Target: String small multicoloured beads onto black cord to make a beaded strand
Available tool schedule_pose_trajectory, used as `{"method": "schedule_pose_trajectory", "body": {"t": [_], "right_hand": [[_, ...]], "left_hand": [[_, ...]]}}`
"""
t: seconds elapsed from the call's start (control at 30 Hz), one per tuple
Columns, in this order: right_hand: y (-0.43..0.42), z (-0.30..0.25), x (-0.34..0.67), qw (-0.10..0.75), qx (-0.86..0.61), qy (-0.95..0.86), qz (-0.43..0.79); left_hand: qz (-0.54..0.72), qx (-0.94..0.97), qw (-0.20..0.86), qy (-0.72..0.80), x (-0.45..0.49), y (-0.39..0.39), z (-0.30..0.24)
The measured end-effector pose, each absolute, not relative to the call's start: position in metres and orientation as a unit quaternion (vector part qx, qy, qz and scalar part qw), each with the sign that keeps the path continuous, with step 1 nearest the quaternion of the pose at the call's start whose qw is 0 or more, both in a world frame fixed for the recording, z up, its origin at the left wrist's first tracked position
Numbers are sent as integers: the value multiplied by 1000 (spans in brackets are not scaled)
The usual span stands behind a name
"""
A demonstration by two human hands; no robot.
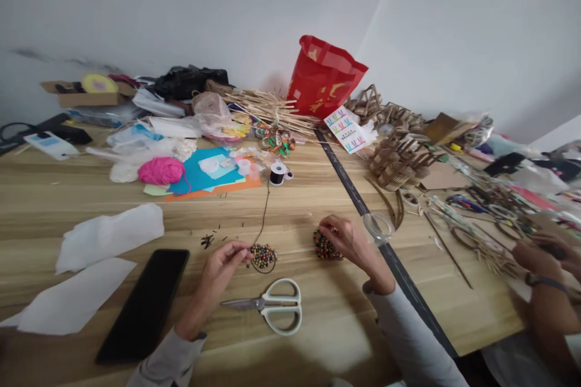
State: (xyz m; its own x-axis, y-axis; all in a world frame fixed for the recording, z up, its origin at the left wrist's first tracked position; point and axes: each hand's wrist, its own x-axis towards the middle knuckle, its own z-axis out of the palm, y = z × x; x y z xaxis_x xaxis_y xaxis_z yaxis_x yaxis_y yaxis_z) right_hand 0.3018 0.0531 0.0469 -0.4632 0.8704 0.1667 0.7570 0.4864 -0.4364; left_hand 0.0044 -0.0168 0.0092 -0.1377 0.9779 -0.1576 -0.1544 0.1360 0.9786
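My left hand [227, 259] is pinched on a thin black cord [264, 211] at the left edge of a small group of multicoloured beads [264, 256]. The cord comes down from a black spool [276, 174] and loops around those beads. My right hand [344, 240] has its fingers drawn together on a second, darker cluster of multicoloured beads [323, 247]. What lies between those fingertips is hidden. Just below the beads, scissors with pale handles [282, 306] lie on the table, blades pointing left.
A black phone [144, 305] and white paper sheets [111, 236] lie at left. Pink yarn [161, 170], coloured sheets and a red bag [324, 75] stand further back. A clear ring of tape [378, 227] is near my right wrist. At far right are another person's hands [540, 260].
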Motion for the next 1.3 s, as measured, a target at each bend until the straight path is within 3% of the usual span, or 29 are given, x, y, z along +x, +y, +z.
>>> {"method": "schedule_pose_trajectory", "body": {"t": [0.3,0.97,1.13,1.3], "right_hand": [[26,27,241,220,-362,-881,210],[-1,2,183,18,-300,-952,55],[4,1,187,80,-305,-943,104],[20,13,203,268,-343,-850,295]], "left_hand": [[540,397,485,561,-6,-10,-4],[409,590,324,617,-10,-16,-9],[410,591,297,628,-13,-16,-9],[431,587,261,633,-15,-15,-10]]}}
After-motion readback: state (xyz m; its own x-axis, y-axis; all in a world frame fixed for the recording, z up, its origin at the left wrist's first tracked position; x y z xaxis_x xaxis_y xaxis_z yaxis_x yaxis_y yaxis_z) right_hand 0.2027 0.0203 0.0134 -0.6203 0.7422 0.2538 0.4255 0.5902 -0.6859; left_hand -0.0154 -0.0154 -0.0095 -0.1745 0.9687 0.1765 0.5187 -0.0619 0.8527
